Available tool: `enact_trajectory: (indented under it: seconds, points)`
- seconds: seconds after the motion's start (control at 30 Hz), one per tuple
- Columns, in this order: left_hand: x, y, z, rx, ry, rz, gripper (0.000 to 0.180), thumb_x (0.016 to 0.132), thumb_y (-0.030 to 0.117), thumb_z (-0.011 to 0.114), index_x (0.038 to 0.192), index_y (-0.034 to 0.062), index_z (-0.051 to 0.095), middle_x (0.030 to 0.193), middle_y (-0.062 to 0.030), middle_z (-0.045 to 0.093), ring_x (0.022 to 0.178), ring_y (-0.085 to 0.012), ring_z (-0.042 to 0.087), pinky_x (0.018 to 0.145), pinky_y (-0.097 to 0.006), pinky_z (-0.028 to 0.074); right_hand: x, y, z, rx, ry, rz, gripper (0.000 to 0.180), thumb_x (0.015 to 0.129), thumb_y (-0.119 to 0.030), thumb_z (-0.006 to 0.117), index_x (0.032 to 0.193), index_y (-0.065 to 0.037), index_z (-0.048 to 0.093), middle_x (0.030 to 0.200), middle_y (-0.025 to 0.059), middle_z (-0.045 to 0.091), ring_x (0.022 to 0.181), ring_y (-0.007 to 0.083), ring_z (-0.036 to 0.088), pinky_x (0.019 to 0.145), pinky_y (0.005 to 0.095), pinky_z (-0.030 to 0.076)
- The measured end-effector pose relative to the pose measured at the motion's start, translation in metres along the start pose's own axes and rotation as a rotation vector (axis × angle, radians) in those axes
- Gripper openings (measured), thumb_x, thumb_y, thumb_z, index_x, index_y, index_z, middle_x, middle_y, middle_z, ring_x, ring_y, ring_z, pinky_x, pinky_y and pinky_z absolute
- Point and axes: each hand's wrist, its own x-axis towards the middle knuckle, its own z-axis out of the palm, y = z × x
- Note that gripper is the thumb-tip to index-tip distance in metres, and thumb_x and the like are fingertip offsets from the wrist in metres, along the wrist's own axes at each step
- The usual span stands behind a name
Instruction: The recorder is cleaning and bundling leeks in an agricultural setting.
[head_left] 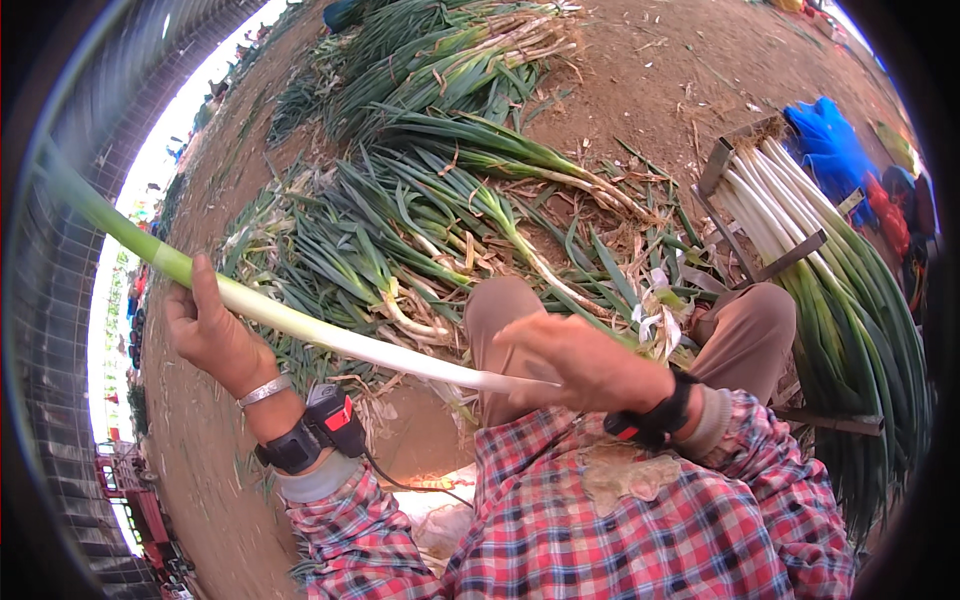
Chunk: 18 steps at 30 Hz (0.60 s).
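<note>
A single long green onion (pixel 330 332) slants across in front of me, its green top up at the left and its white root end down at the right. My left hand (pixel 210 325) is closed around the stalk where green turns to white. At the white end is my right hand (pixel 590 362), blurred by motion, with the tip of the stalk at its fingers; whether they grip it I cannot tell. Beyond my knees lies a loose pile of untrimmed green onions (pixel 370 230) with dry outer leaves.
On the right, a metal rack (pixel 790 255) holds a bundle of cleaned green onions (pixel 835 300), white ends at the far side. A bigger heap of green onions (pixel 430 70) lies farther off on bare soil (pixel 640 70). Blue plastic (pixel 830 145) sits behind the rack.
</note>
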Motion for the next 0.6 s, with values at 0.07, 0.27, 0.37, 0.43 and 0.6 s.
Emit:
enact_trajectory:
  seconds: [0.07,0.27,0.37,0.43,0.6]
  points:
    - [-0.003,0.005,0.006,-0.018,-0.019,-0.017,0.022,0.086,0.015,0.071,0.094,-0.0011,0.058,0.077,-0.0023,0.057,0.064,-0.0092,0.055,0.056,-0.023,0.046,-0.006,-0.006,0.010,0.064,-0.362,0.201,0.028,0.087,-0.024,0.062,0.107,-0.005,0.058,0.098,0.0161,0.059,0.081,0.0367,0.059,0.070,0.0414,0.048]
    - [-0.005,0.002,0.008,-0.094,-0.100,-0.131,0.025,0.088,0.018,0.067,0.100,-0.0020,0.058,0.084,-0.0027,0.057,0.071,-0.0091,0.056,0.057,-0.024,0.046,-0.020,0.006,-0.012,0.045,-0.342,0.287,0.026,0.090,-0.031,0.057,0.095,-0.005,0.055,0.081,0.0148,0.057,0.076,0.0367,0.058,0.065,0.0440,0.046]
    - [-0.011,0.011,0.028,-0.152,-0.145,-0.156,0.025,0.089,0.020,0.066,0.101,-0.0006,0.058,0.084,-0.0022,0.057,0.071,-0.0086,0.056,0.056,-0.023,0.047,-0.029,0.010,-0.024,-0.063,-0.307,0.303,0.027,0.091,-0.032,0.055,0.096,-0.006,0.056,0.083,0.0146,0.058,0.078,0.0364,0.058,0.067,0.0443,0.046]
    - [-0.015,0.017,0.042,-0.185,-0.181,-0.160,0.026,0.089,0.020,0.066,0.103,0.0000,0.058,0.087,-0.0019,0.057,0.073,-0.0087,0.056,0.058,-0.023,0.047,-0.032,0.010,-0.035,-0.107,-0.277,0.325,0.027,0.091,-0.032,0.055,0.097,-0.006,0.056,0.085,0.0145,0.059,0.079,0.0363,0.059,0.068,0.0442,0.046]
    - [-0.027,0.052,0.097,-0.267,-0.224,-0.116,0.017,0.090,0.018,0.066,0.095,0.0045,0.059,0.080,0.0010,0.056,0.069,-0.0058,0.054,0.057,-0.021,0.048,-0.023,-0.001,-0.085,-0.049,-0.039,0.317,0.030,0.090,-0.028,0.058,0.112,-0.007,0.057,0.095,0.0174,0.059,0.085,0.0355,0.059,0.075,0.0428,0.047]
